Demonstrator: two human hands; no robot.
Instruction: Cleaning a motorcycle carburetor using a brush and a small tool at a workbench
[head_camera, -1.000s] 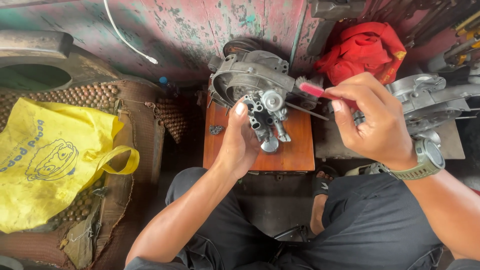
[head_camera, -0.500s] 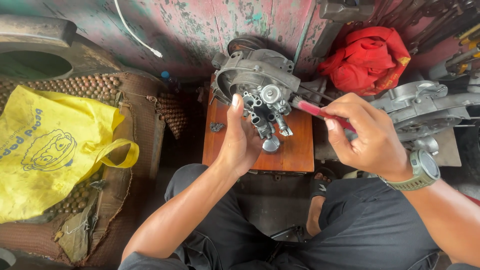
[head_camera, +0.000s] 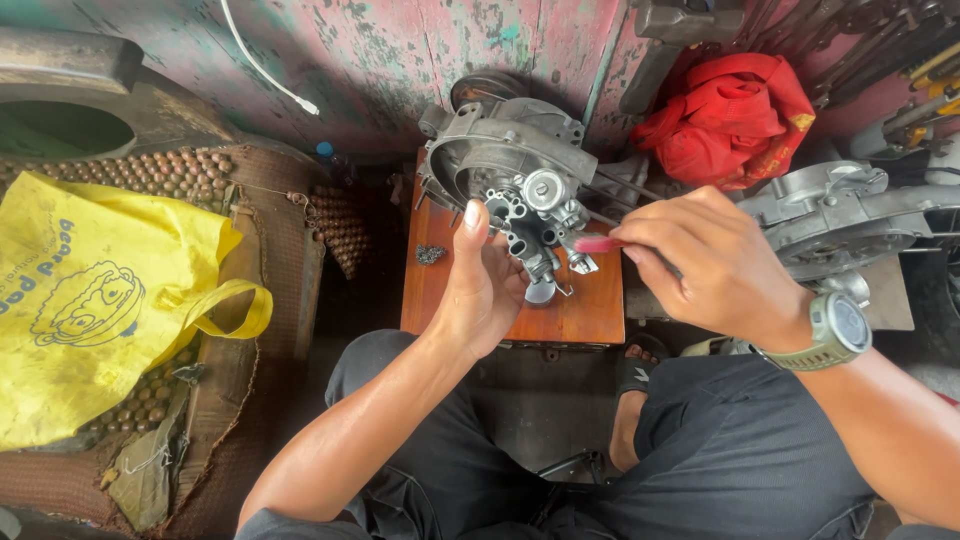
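My left hand (head_camera: 482, 285) grips a small silver carburettor (head_camera: 538, 228) and holds it up over a small wooden stool (head_camera: 590, 305). My right hand (head_camera: 705, 265), with a wristwatch (head_camera: 838, 330) on its wrist, holds a red-handled tool (head_camera: 597, 243) whose tip touches the carburettor's right side. Just behind the carburettor, a grey metal engine casing (head_camera: 500, 145) stands on the stool's far end.
A yellow bag (head_camera: 95, 300) lies on a beaded seat mat (head_camera: 330, 215) at left. A red cloth (head_camera: 735, 115) sits at back right, a second metal engine casing (head_camera: 845, 215) at right. A small dark metal part (head_camera: 430, 254) rests on the stool. My knees are below.
My right hand has moved left and down, bringing the red-handled tool closer to the carburettor. My left hand keeps its hold on the carburettor.
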